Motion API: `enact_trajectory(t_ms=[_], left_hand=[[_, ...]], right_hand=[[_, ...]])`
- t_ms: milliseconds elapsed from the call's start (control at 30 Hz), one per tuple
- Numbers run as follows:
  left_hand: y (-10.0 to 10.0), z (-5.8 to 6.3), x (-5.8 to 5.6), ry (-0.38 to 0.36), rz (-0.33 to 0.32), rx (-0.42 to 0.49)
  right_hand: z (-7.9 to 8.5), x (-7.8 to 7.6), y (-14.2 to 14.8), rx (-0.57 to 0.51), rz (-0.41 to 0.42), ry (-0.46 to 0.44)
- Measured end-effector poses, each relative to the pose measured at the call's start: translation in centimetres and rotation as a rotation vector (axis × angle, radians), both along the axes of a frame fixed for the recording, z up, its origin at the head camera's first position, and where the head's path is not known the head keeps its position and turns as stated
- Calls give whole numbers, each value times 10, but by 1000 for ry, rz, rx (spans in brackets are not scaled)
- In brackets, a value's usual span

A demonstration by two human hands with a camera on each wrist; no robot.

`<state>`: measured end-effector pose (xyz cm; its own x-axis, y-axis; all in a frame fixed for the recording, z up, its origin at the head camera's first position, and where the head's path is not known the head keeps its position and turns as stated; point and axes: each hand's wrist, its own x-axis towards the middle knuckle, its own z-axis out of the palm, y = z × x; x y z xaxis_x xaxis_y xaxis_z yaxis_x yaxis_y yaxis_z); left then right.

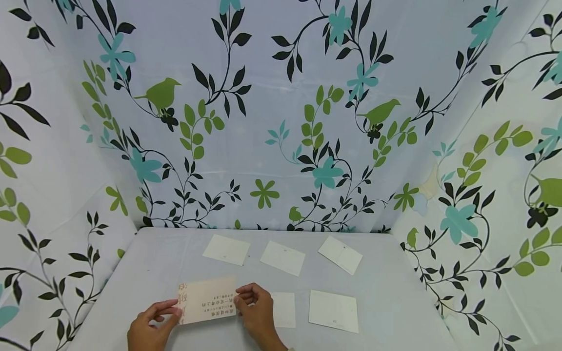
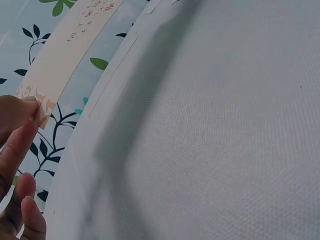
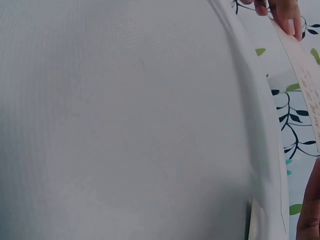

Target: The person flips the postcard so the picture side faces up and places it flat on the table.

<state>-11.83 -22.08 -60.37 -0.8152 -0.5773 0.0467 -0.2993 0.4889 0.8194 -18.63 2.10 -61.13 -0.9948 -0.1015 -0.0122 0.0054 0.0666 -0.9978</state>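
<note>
A beige card printed with lines of brown characters is held up over the table by both hands. My left hand pinches its left end between thumb and fingers. At the opposite end, my right hand grips the card's edge with thumb and fingertips. In the left wrist view, the thumb and index finger press on a patterned corner of the card. The right wrist view catches the card at its right border, with the left hand above it and part of the right hand below.
Several pale cards lie flat on the white table. Three form a back row: left card, middle card and right card. Nearer are a partly hidden card beside the right hand and another card. Patterned curtains surround the table.
</note>
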Motion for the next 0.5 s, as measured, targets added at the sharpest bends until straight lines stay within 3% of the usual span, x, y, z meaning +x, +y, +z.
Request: enact_trajectory(t_ms=[267,500], left_hand=[[-2,0,-4,-42,-54,-19],[-4,0,-4,-35,-93,-47]], right_hand=[[-5,1,-3,19,-45,-22],[-2,4,-4,35,-64,-69]])
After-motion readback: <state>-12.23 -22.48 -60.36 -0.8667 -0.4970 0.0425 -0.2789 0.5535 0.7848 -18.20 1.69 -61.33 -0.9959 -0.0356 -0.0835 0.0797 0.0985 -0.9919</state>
